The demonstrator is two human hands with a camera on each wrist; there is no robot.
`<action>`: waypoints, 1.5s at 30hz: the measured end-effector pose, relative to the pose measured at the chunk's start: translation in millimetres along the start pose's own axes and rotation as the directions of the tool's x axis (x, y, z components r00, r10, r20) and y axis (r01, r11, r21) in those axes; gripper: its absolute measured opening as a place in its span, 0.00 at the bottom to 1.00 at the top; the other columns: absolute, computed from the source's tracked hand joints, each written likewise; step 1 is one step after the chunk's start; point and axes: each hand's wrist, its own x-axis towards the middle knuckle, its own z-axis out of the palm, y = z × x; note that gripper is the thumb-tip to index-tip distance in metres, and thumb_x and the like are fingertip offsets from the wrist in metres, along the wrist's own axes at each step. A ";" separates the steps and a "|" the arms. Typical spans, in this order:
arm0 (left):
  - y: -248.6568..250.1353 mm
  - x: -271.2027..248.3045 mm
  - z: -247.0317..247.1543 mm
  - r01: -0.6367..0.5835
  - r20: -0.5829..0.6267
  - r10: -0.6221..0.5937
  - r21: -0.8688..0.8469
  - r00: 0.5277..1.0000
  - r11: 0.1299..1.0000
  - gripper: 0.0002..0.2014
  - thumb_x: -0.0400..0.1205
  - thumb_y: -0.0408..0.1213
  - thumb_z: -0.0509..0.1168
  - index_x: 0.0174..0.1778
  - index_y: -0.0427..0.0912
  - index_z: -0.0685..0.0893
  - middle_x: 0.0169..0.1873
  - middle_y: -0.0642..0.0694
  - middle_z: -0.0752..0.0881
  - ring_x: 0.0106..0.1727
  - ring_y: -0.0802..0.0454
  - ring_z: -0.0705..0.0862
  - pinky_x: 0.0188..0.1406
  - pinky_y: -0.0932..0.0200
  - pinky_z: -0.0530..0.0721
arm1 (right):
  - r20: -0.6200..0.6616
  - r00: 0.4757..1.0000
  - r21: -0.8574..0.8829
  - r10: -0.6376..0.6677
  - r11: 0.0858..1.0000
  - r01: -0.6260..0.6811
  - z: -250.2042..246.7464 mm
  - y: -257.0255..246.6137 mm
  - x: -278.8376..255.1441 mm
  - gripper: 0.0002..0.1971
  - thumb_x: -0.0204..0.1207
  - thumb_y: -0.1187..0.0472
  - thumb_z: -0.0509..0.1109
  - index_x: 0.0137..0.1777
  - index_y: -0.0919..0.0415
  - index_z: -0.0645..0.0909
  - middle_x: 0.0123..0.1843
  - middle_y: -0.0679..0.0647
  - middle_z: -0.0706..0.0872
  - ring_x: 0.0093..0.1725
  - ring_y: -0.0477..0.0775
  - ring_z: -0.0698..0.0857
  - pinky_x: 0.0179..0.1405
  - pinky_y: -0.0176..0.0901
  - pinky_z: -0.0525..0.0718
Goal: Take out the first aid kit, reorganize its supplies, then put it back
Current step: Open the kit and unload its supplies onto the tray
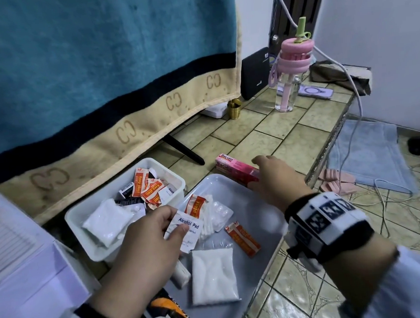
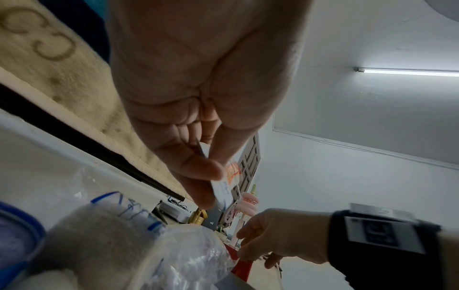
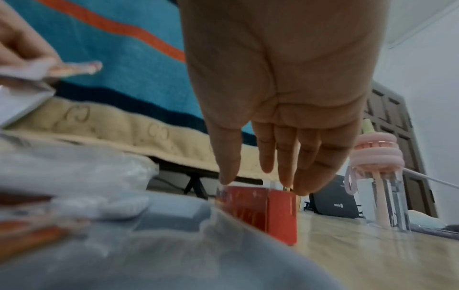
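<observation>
A white kit bin holds orange plaster packets and a gauze pack. Beside it a grey lid carries cotton swabs, a blister pack, a plaster strip and another gauze pack. My left hand pinches an alcohol pad between thumb and fingers over the lid; the left wrist view shows the pad edge-on. My right hand reaches with straight fingers down onto the near end of the red Bacidin box, at the lid's far rim.
A teal and beige towel hangs behind the bin. A pink-topped water bottle, a black router, a gold cup and a phone stand farther back. The counter edge drops off at right. White drawers stand left.
</observation>
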 end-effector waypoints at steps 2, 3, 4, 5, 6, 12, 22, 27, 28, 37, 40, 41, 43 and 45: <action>0.5 -1.0 0.3 -0.002 -0.001 0.002 0.007 1.000 1.000 0.04 0.78 0.37 0.70 0.43 0.51 0.85 0.39 0.57 0.91 0.44 0.56 0.89 0.48 0.44 0.88 | 0.041 0.999 -0.089 0.001 0.996 0.003 2.8 -4.5 8.5 0.16 0.75 0.62 0.66 0.62 0.62 0.76 0.57 0.60 0.81 0.56 0.64 0.82 0.49 0.50 0.80; 0.2 -1.3 -0.3 -0.003 -0.004 0.003 0.011 1.000 1.000 0.03 0.78 0.37 0.70 0.44 0.52 0.85 0.39 0.57 0.91 0.44 0.56 0.89 0.49 0.45 0.88 | 0.049 0.999 -0.111 0.009 0.994 -0.003 3.4 -5.4 9.8 0.14 0.75 0.63 0.65 0.60 0.63 0.77 0.54 0.60 0.80 0.52 0.64 0.83 0.46 0.49 0.80; 0.0 -1.8 -1.0 -0.008 -0.005 0.008 0.014 1.000 1.000 0.04 0.78 0.37 0.69 0.43 0.52 0.85 0.39 0.58 0.91 0.43 0.57 0.89 0.48 0.45 0.88 | 0.044 0.999 -0.123 0.010 0.992 -0.004 2.7 -5.9 9.4 0.12 0.76 0.64 0.65 0.59 0.64 0.78 0.51 0.59 0.79 0.48 0.63 0.82 0.43 0.48 0.79; -0.4 -2.1 -2.0 -0.010 -0.006 0.011 0.017 1.000 1.000 0.04 0.78 0.37 0.69 0.43 0.52 0.85 0.38 0.58 0.91 0.42 0.58 0.89 0.47 0.46 0.88 | 0.019 1.000 -0.121 -0.003 0.993 0.005 1.4 -6.4 8.5 0.11 0.76 0.64 0.65 0.57 0.64 0.79 0.49 0.59 0.79 0.46 0.62 0.81 0.41 0.46 0.77; -1.2 -2.2 -3.1 -0.013 -0.010 0.013 0.021 1.000 1.000 0.04 0.79 0.37 0.69 0.42 0.52 0.85 0.37 0.59 0.91 0.41 0.60 0.89 0.46 0.47 0.88 | -0.023 0.999 -0.103 -0.027 0.994 0.024 -1.0 -7.2 6.7 0.11 0.76 0.64 0.66 0.56 0.65 0.80 0.48 0.59 0.79 0.44 0.61 0.80 0.40 0.45 0.75; -0.6 -1.0 -5.8 -0.014 -0.031 0.014 0.013 0.999 1.000 0.06 0.78 0.36 0.69 0.39 0.53 0.85 0.36 0.61 0.90 0.39 0.58 0.89 0.45 0.46 0.88 | -0.034 0.995 0.050 -0.094 0.994 0.095 -17.0 -17.7 -19.6 0.12 0.73 0.55 0.70 0.51 0.62 0.85 0.41 0.57 0.85 0.35 0.57 0.81 0.30 0.40 0.79; 5.2 1.8 -5.3 0.000 -0.003 0.000 -0.065 1.000 0.998 0.06 0.80 0.33 0.67 0.41 0.48 0.85 0.35 0.58 0.91 0.30 0.57 0.90 0.43 0.49 0.89 | 0.062 0.998 0.057 -0.018 0.998 0.015 -0.9 -13.6 -32.0 0.18 0.73 0.51 0.72 0.61 0.57 0.82 0.57 0.57 0.83 0.55 0.60 0.83 0.47 0.43 0.78; 10.6 2.5 4.0 0.041 0.053 -0.031 -0.190 0.998 0.981 0.07 0.81 0.33 0.67 0.54 0.43 0.84 0.43 0.49 0.91 0.30 0.48 0.90 0.37 0.52 0.88 | 0.082 0.996 0.617 -0.039 0.787 -0.020 -24.0 -25.4 -67.9 0.11 0.73 0.50 0.73 0.45 0.58 0.88 0.39 0.53 0.90 0.33 0.46 0.82 0.36 0.37 0.79; 12.6 2.2 6.5 0.043 0.072 -0.029 -0.202 0.997 0.979 0.07 0.81 0.33 0.67 0.54 0.43 0.84 0.43 0.49 0.92 0.31 0.49 0.90 0.36 0.54 0.87 | 0.173 0.982 0.670 -0.074 0.740 -0.063 -23.0 -29.7 -74.7 0.10 0.73 0.52 0.74 0.43 0.59 0.88 0.38 0.54 0.90 0.31 0.46 0.81 0.34 0.35 0.79; 11.5 4.0 6.9 -0.004 0.102 0.019 -0.148 0.995 0.989 0.05 0.80 0.34 0.67 0.47 0.49 0.85 0.45 0.46 0.91 0.32 0.53 0.90 0.36 0.52 0.90 | 0.176 0.984 0.768 -0.012 0.627 -0.129 -9.5 -18.0 -82.4 0.06 0.74 0.61 0.73 0.37 0.60 0.88 0.33 0.55 0.90 0.28 0.42 0.80 0.28 0.27 0.76; 17.0 0.1 10.9 -0.009 0.164 0.027 -0.114 0.986 0.993 0.05 0.80 0.37 0.68 0.46 0.52 0.86 0.48 0.47 0.89 0.34 0.52 0.90 0.38 0.41 0.90 | 0.197 0.974 0.823 -0.107 0.558 -0.106 -7.0 -22.2 -86.0 0.02 0.71 0.63 0.76 0.40 0.61 0.87 0.34 0.55 0.89 0.30 0.42 0.81 0.37 0.34 0.81; 18.7 -1.2 13.6 -0.011 0.179 0.031 -0.115 0.983 0.993 0.05 0.80 0.37 0.68 0.46 0.53 0.86 0.46 0.48 0.90 0.33 0.52 0.91 0.38 0.38 0.89 | 0.192 0.973 0.829 -0.125 0.551 -0.093 -4.6 -24.7 -86.8 0.04 0.72 0.63 0.76 0.40 0.64 0.87 0.35 0.59 0.89 0.31 0.45 0.82 0.38 0.39 0.82; 21.5 -4.0 18.0 -0.025 0.187 0.045 -0.109 0.981 0.994 0.04 0.80 0.36 0.68 0.43 0.52 0.86 0.42 0.51 0.90 0.31 0.52 0.90 0.39 0.39 0.89 | 0.186 0.975 0.837 -0.122 0.540 -0.092 -0.8 -27.8 -87.2 0.07 0.74 0.64 0.73 0.40 0.70 0.84 0.31 0.57 0.87 0.30 0.46 0.81 0.36 0.40 0.81; 20.7 -4.5 18.4 -0.033 0.169 0.046 -0.079 0.984 0.996 0.04 0.80 0.37 0.68 0.42 0.51 0.85 0.40 0.52 0.90 0.28 0.55 0.89 0.39 0.43 0.89 | 0.186 0.979 0.828 -0.079 0.549 -0.113 1.3 -25.0 -85.4 0.08 0.76 0.65 0.72 0.41 0.73 0.83 0.29 0.52 0.85 0.25 0.42 0.78 0.30 0.32 0.78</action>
